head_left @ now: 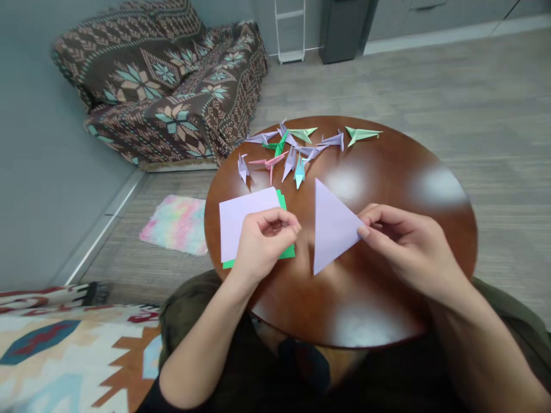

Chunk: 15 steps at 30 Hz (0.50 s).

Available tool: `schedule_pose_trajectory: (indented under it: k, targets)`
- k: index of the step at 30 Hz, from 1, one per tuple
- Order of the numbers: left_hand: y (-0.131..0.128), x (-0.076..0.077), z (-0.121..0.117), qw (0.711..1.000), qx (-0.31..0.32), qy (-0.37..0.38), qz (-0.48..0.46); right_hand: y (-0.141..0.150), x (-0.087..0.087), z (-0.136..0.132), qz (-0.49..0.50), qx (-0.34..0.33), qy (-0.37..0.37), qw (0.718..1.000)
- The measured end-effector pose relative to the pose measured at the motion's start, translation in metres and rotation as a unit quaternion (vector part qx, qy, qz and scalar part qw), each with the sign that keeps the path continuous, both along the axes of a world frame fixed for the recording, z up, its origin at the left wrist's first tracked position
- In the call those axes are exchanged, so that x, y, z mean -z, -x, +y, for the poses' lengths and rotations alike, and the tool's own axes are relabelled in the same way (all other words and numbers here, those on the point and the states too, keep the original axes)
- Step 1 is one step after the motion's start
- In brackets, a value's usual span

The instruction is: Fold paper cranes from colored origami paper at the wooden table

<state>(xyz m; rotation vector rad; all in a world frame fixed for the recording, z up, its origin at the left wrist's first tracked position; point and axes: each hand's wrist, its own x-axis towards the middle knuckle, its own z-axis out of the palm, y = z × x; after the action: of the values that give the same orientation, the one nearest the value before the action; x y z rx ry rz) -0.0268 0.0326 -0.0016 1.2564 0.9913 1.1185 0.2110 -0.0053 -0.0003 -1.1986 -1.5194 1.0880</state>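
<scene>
Folded paper cranes (289,163) crowd the far side of the table (400,166), and no writing can be read. Nearer, the right hand (408,246) clamps a corner of a lilac triangle (331,226). The left hand (262,246) is pinched shut — on what, hidden — over a lilac sheet (241,218) atop a green sheet (286,252).

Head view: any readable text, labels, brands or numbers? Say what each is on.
None readable: the lilac triangle, lilac sheet, paper cranes, table and rug show no text.
</scene>
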Motion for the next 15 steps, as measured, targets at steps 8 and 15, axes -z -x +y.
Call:
schedule_pose_trajectory:
  k: [8, 15]
  targets:
    - [-0.017, -0.001, -0.014, 0.993, 0.086, 0.082, 0.026, 0.012, -0.002, -0.001, -0.013, -0.005, -0.012, 1.000]
    - [-0.024, -0.002, -0.019, 0.988, 0.104, 0.081, 0.075, 0.016, -0.005, -0.001, -0.040, -0.071, -0.026, 0.996]
